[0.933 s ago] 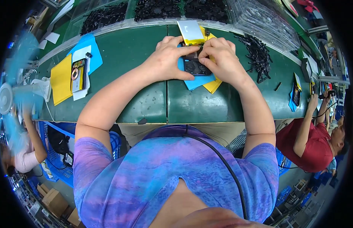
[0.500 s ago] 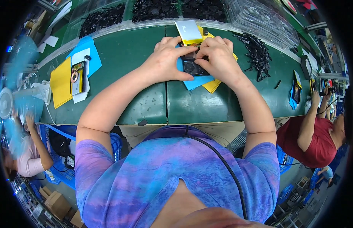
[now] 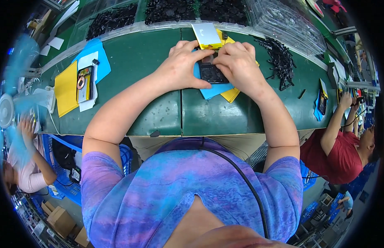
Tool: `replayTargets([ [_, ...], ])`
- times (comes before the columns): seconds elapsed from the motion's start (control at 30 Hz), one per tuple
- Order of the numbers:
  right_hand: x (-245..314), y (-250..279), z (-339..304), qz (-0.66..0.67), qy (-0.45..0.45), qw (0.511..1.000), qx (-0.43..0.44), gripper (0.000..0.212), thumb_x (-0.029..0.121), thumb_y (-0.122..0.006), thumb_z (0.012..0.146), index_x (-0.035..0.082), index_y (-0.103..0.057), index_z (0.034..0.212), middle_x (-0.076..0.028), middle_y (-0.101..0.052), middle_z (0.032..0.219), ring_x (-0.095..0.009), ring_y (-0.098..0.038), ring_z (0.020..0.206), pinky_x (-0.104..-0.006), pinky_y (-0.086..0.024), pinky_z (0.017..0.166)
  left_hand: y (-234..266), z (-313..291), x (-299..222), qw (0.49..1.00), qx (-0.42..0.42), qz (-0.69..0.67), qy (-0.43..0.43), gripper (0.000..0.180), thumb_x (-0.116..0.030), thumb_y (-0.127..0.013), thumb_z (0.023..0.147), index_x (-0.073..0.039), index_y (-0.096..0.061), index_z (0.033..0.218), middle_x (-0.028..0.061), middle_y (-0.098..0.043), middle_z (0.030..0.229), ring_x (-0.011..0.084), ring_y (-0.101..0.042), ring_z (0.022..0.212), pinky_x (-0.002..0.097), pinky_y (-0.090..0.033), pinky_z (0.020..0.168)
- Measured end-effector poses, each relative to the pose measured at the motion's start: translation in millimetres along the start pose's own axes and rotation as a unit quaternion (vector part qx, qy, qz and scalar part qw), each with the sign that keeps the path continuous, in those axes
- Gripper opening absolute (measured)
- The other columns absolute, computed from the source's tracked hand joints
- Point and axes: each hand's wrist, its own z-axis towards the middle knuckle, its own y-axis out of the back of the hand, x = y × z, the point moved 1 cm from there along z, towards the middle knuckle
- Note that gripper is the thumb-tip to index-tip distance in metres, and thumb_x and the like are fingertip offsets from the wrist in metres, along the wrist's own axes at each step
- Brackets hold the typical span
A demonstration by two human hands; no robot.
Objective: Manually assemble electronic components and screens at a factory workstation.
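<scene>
A black device housing [image 3: 212, 74] lies on blue and yellow sheets in front of me. My left hand [image 3: 186, 64] grips its left side, with thumb at the near edge and index finger across the far part. My right hand [image 3: 239, 62] is closed, its fingertips pinched together over the housing's right side; whatever they hold is hidden. Beyond the fingers, a flat silver battery pack [image 3: 206, 34] with yellow tape along its near edge rests folded away from the housing. Part of the housing's inside is covered by my fingers.
At left, an opened device with a copper coil [image 3: 81, 83] lies on yellow [image 3: 64, 89] and blue sheets. A pile of small black parts [image 3: 279, 62] sits at right, with one loose strip [image 3: 302, 94] nearby. Clear trays [image 3: 171, 24] of black parts line the back. Co-workers sit on both sides.
My right fingertips have shifted slightly up and right over the housing. The battery pack and housing have moved a touch to the right. My left hand keeps nearly the same grip.
</scene>
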Motion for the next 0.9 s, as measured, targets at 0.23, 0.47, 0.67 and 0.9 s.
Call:
replayTargets([
  [0.23,7.3,6.6,-3.2,-0.035,0.054,0.997,0.044,0.015,0.01,-0.066,0.078,0.012,-0.077,0.088,-0.001,-0.063,0.083,-0.02,-0.06,0.094,-0.047,-0.037,0.101,1.4,0.0,-0.8,1.0,-0.001,-0.005,0.0,0.088,-0.035,-0.092,0.056,-0.014,-0.06,0.135,0.0206,-0.048,0.142,0.0406,-0.044,0.13,0.0502,-0.036,0.11],
  [0.47,20.0,15.0,-1.7,-0.103,0.068,0.991,0.058,0.024,0.013,-0.065,0.077,0.017,-0.075,0.099,0.0,-0.06,0.081,-0.018,-0.06,0.091,-0.0483,-0.038,0.101,0.9,2.1,2.8,0.999,-0.025,-0.015,-0.033,0.087,-0.033,-0.091,0.055,-0.013,-0.06,0.134,0.0189,-0.049,0.141,0.0404,-0.045,0.127,0.0501,-0.038,0.108],
  [0.67,30.0,12.1,-5.4,-0.16,0.068,0.982,0.067,0.023,0.018,-0.062,0.08,0.017,-0.075,0.099,-0.001,-0.062,0.082,-0.018,-0.061,0.091,-0.0484,-0.042,0.098,0.5,1.2,1.6,0.999,-0.017,-0.026,-0.027,0.083,-0.037,-0.09,0.055,-0.012,-0.063,0.129,0.0177,-0.05,0.137,0.0394,-0.046,0.124,0.0495,-0.038,0.105],
  [0.9,22.2,27.3,-1.4,-0.132,0.053,0.99,0.002,0.022,0.015,-0.065,0.079,0.016,-0.074,0.099,0.0,-0.062,0.077,-0.02,-0.062,0.089,-0.0456,-0.042,0.095,6.8,2.1,2.2,0.998,0.018,-0.039,-0.043,0.084,-0.038,-0.089,0.057,-0.013,-0.061,0.132,0.0188,-0.047,0.139,0.0405,-0.042,0.127,0.0503,-0.035,0.107],
])
